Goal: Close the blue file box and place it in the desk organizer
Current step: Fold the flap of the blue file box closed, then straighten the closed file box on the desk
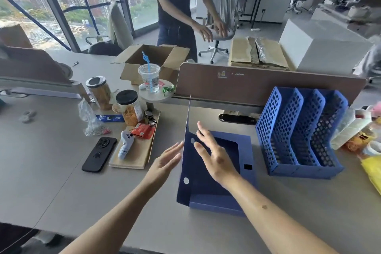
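Observation:
The blue file box (245, 159) lies flat on the desk in front of me, its lid (190, 163) standing nearly upright along the left side. My left hand (167, 161) is open, fingers spread, touching the lid's outer face from the left. Over the box's inside, my right hand (214, 153) is also open, its fingertips near the lid's inner face. The blue lattice desk organizer (299, 134) stands to the right of the box, its slots holding nothing that I can see.
Left of the box lie a black phone (99, 154), a brown envelope (144, 150) with small items, two snack jars (128, 107) and a plastic cup (149, 77). A brown divider (268, 84) runs behind. A person stands beyond the desk. Yellow bags (371, 169) sit at the right.

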Tool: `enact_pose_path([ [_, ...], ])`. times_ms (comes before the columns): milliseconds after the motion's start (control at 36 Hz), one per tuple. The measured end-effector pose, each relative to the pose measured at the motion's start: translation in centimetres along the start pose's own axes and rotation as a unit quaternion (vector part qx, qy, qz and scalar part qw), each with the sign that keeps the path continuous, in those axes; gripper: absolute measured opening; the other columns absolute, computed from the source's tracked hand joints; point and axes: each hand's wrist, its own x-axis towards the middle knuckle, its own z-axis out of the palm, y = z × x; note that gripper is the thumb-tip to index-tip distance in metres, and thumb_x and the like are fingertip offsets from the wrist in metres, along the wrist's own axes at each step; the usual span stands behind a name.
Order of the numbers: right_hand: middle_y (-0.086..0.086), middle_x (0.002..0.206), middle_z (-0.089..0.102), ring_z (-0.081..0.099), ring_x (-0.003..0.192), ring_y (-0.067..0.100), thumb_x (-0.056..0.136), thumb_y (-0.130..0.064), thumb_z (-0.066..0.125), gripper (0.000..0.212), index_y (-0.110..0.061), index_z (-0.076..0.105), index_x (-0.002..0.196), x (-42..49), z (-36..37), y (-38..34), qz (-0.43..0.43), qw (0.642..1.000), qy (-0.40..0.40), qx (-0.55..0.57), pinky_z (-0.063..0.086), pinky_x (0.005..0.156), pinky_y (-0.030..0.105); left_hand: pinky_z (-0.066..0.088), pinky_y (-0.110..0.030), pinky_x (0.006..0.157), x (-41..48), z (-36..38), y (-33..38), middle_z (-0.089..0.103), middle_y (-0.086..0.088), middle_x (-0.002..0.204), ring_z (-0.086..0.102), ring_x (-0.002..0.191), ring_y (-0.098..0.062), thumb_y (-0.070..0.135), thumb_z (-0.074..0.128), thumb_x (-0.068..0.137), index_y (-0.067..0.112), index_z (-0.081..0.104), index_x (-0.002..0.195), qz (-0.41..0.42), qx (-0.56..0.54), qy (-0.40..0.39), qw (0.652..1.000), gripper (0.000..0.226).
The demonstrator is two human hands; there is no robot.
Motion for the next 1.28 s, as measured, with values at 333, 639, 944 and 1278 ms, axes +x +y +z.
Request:
enact_pose_path([
  [333,-0.003,0.131,0.065,0.058,0.124,0.020,0.079,-0.045,0.066,0.074,-0.044,0.035,0.146,-0.8,-1.8,2.0,0.087,0.989,0.034,-0.118,0.048,0.103,0.033,0.035,-0.021,0.109,3.8,4.9,-1.4,0.046,0.021,0.148,0.038,0.140,0.000,0.045,0.065,0.089,0.050,0.052,0.134,-0.010,0.068,-0.041,0.997,0.048],
  [639,-0.016,0.140,0.055,0.069,0.097,0.010,0.085,-0.011,0.056,0.080,-0.054,0.026,0.146,-4.0,-6.3,7.9,0.164,0.980,0.074,-0.086,0.051,0.084,0.020,0.022,-0.038,0.120,6.2,6.7,-4.3,0.026,0.008,0.162,0.020,0.150,-0.014,0.086,0.069,0.044,0.042,0.025,0.152,-0.073,0.158,-0.025,0.984,0.124],
  [944,-0.029,0.133,0.041,0.036,0.138,0.002,0.088,-0.001,0.059,0.074,-0.028,0.030,0.152,-6.6,-7.7,12.9,0.257,0.961,0.102,0.027,0.037,0.075,-0.008,0.010,-0.054,0.121,7.7,8.8,-8.8,-0.002,0.001,0.168,-0.003,0.153,-0.034,0.092,0.067,0.029,0.046,-0.015,0.151,-0.205,0.293,-0.031,0.933,0.154],
  [1278,-0.007,0.146,0.043,0.046,0.111,0.008,0.083,0.002,0.069,0.087,-0.029,0.026,0.153,-6.7,-7.5,15.7,0.362,0.922,0.093,0.102,0.043,0.062,0.002,0.026,-0.047,0.118,7.3,11.2,-9.0,0.014,-0.004,0.159,0.019,0.146,-0.032,0.078,0.076,0.040,0.042,0.007,0.154,-0.173,0.264,-0.032,0.948,0.138],
])
